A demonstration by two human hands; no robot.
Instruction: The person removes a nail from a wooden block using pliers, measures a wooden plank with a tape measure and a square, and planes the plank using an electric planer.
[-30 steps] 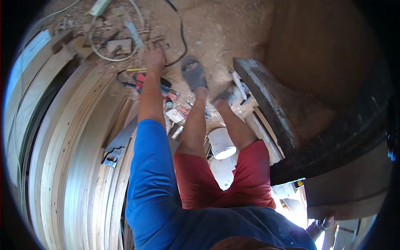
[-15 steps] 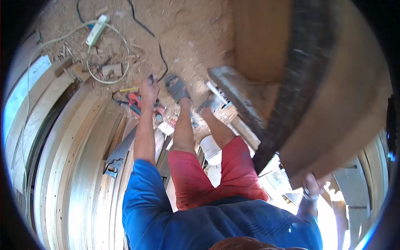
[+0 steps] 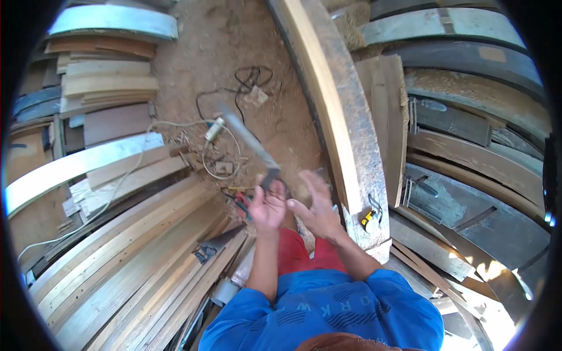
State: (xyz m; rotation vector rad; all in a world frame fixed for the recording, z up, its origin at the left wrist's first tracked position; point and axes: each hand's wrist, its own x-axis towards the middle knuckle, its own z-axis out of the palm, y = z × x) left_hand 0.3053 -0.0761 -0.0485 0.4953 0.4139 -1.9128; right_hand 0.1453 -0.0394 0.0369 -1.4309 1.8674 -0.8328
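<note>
My left hand (image 3: 269,205) is closed around the dark handle of a long, thin-bladed tool (image 3: 249,136). Its grey blade points up and to the left, too blurred for me to tell its exact kind. Close beside it, my right hand (image 3: 319,207) is open with fingers spread and nothing in it, smeared by motion. To the right of my hands, a long light-edged wooden plank (image 3: 336,117) lies along a worn bench top (image 3: 363,123). A yellow tape measure (image 3: 369,220) rests on the near end of that bench.
A red power tool (image 3: 242,205) lies on the ground behind my left hand. A hand saw (image 3: 216,244) rests on stacked boards (image 3: 134,240) at left. A white power strip (image 3: 214,130) and its looped cord lie on the dirt floor. More boards (image 3: 474,140) are piled at right.
My right hand has left the large tilted board and come in beside my left hand. My left hand has moved nearer my body. The view has swung, and the board no longer looms close.
</note>
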